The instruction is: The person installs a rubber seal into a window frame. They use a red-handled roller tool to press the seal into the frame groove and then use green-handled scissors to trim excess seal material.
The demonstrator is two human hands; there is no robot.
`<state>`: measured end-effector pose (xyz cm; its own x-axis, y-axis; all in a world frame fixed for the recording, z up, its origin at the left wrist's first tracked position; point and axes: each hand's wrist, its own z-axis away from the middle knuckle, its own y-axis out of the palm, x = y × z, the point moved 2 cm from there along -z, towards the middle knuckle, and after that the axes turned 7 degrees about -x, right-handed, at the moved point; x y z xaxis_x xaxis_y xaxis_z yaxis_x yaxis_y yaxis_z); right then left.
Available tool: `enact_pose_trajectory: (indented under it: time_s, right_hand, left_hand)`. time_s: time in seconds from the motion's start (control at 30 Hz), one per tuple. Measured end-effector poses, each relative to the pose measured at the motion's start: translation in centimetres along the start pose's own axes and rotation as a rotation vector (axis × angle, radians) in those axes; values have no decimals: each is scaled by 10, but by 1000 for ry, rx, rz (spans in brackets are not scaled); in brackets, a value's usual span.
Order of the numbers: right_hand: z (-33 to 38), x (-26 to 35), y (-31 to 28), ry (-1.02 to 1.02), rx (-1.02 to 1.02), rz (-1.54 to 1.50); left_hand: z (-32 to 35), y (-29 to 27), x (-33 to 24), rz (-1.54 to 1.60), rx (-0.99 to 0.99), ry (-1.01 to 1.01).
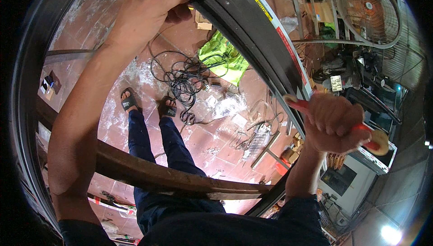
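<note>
A large black frame (pixel 243 25) curves round me, with labelled strips along its outer right side. At its upper inner edge, my left hand (pixel 151 9) has its thumb against the black profile and its fingers curled below. Whatever lies between those fingertips is too dark to make out. Off to the right, my right hand (pixel 331 122) is wrapped round a red tool with pale tan, rounded ends (pixel 379 143). My fist hides the tool's middle, so its exact kind is unclear. That tool is held up beside the frame's right side.
A brown bar (pixel 171 177) crosses in front of my legs. Tangled black cable (pixel 185 81) and a bright green bag (pixel 223 56) lie on the dusty tiled floor. To the right are a standing fan (pixel 369 9), a motorbike (pixel 345 72) and a metal rack (pixel 315 16).
</note>
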<state>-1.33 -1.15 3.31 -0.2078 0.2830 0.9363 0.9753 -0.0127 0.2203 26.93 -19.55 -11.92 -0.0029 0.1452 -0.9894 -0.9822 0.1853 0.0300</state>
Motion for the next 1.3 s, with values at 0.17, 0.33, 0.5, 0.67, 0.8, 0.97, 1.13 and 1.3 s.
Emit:
enact_pose_trajectory:
  time_s: [0.17,0.33,0.5,0.67,0.8,0.97,1.13,1.3]
  right_hand:
    - [-24,-30,6,46,47,-98]
    - [-47,-41,20,80,66,-173]
    - [-71,-58,35,63,107,-197]
    - [-87,-65,57,40,65,-158]
    - [-87,-62,55,39,79,-171]
    - [-93,-71,60,78,67,-272]
    - [-116,-80,81,58,132,-232]
    - [-129,-89,94,72,110,-241]
  left_hand:
    - [-2,-1,1,19,20,3]
    - [-5,0,4,30,24,-32]
    - [7,14,-18,180,12,-46]
    - [2,10,-16,162,63,-25]
    - [-3,10,-7,85,34,3]
    - [-3,13,0,55,-14,-5]
    - [-4,11,-11,-20,61,-122]
    - [-3,12,-12,95,48,-73]
